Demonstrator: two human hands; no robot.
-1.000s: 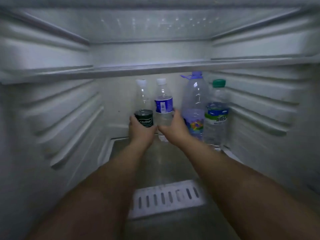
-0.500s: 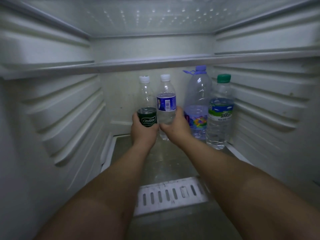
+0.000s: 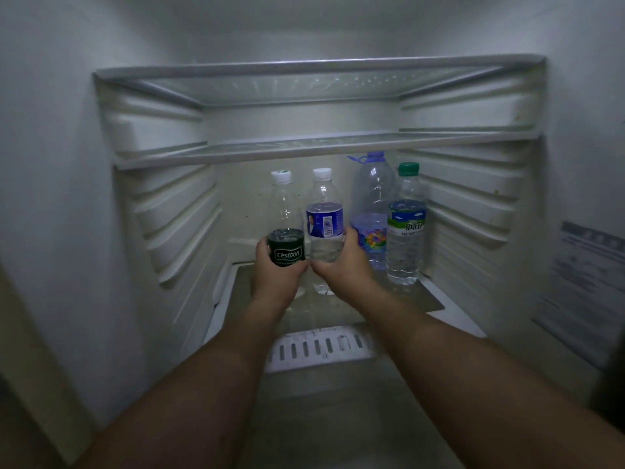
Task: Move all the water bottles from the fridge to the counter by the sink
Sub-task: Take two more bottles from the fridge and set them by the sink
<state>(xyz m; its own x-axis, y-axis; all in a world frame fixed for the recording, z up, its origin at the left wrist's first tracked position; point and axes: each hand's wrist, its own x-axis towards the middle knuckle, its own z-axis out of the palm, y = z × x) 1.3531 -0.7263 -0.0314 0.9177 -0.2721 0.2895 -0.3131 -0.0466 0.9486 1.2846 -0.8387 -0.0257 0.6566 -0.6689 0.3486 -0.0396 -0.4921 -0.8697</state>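
Observation:
Several water bottles stand at the back of the fridge's lowest glass shelf (image 3: 429,304). My left hand (image 3: 275,277) is wrapped around the clear bottle with a dark green Cestbon label (image 3: 285,231), low on its body. My right hand (image 3: 343,267) grips the white-capped bottle with a blue label (image 3: 324,218) beside it. To the right stand a large bottle with a purple cap and handle (image 3: 372,198) and, in front of it, a green-capped bottle (image 3: 406,228), both untouched.
An empty glass shelf (image 3: 304,148) hangs just above the bottle caps, with another (image 3: 304,86) higher up. Ribbed fridge walls close in left and right. A white slotted vent (image 3: 318,348) lies at the shelf's front. A paper label (image 3: 585,282) sticks on the right wall.
My head has pulled back, so more of the fridge shows. Both hands stay clasped on the same two bottles, which sit at about the same spot on the shelf.

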